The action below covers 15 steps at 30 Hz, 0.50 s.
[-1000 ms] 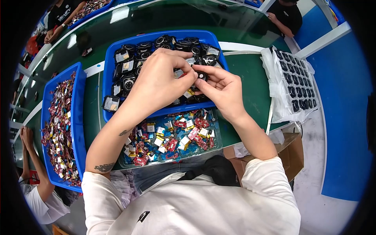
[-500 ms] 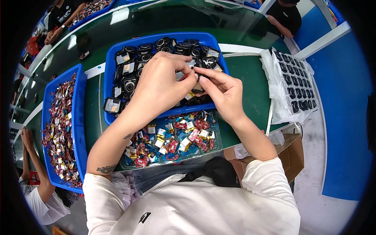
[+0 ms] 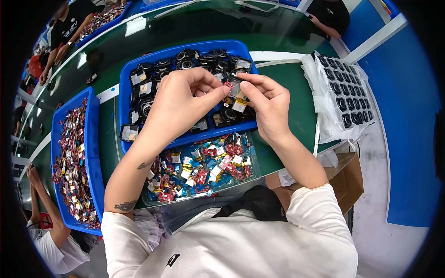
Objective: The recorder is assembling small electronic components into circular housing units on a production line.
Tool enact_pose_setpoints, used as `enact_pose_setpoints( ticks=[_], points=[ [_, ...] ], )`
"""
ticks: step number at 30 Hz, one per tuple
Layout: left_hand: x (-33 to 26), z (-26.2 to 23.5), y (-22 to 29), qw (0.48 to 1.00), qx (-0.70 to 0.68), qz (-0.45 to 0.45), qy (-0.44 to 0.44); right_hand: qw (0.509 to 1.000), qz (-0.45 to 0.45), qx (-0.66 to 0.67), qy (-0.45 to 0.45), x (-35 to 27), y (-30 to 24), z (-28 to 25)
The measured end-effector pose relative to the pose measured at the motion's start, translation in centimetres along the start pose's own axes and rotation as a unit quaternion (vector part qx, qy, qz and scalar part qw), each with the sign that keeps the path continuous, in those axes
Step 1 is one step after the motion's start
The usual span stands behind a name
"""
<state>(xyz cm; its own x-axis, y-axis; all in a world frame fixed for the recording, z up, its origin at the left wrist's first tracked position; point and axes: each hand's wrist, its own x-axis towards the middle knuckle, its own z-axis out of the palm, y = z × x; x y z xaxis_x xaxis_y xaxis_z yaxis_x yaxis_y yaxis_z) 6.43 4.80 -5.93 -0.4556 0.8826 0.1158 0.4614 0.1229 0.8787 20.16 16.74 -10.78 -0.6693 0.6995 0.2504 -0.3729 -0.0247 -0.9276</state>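
"Where was the red board (image 3: 229, 86)?"

"Over the bin (image 3: 123, 99), toward its right side. The left hand (image 3: 180, 102) had it pinched between thumb and forefinger."

"And the right hand (image 3: 268, 103)?"

"Over the bin's right side too, thumb and forefinger pinching a grey case (image 3: 236, 91). A white-and-yellow battery (image 3: 239, 106) showed there as well; I couldn't tell whether it was joined to the board."

"What lay about?"

"Black cases (image 3: 146, 87) filled the bin. A clear tray (image 3: 256, 172) of boards and batteries sat in front of it, a blue tub (image 3: 94, 148) of similar parts to its left, black pieces (image 3: 351, 91) on white sheeting (image 3: 327, 129) to its right."
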Motion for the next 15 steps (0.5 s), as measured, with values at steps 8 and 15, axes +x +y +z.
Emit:
enact_pose_setpoints(
  ticks=[8, 15],
  points=[
    [-0.11, -0.06, 0.15, 0.997, -0.062, -0.008, -0.035, 0.999, -0.034, -0.029, 0.020, -0.09, 0.16, 0.28],
    [0.00, 0.19, -0.17, 0.986, -0.149, -0.041, -0.058, 0.990, -0.096, -0.101, 0.023, -0.71, -0.10, 0.71]
  ],
)
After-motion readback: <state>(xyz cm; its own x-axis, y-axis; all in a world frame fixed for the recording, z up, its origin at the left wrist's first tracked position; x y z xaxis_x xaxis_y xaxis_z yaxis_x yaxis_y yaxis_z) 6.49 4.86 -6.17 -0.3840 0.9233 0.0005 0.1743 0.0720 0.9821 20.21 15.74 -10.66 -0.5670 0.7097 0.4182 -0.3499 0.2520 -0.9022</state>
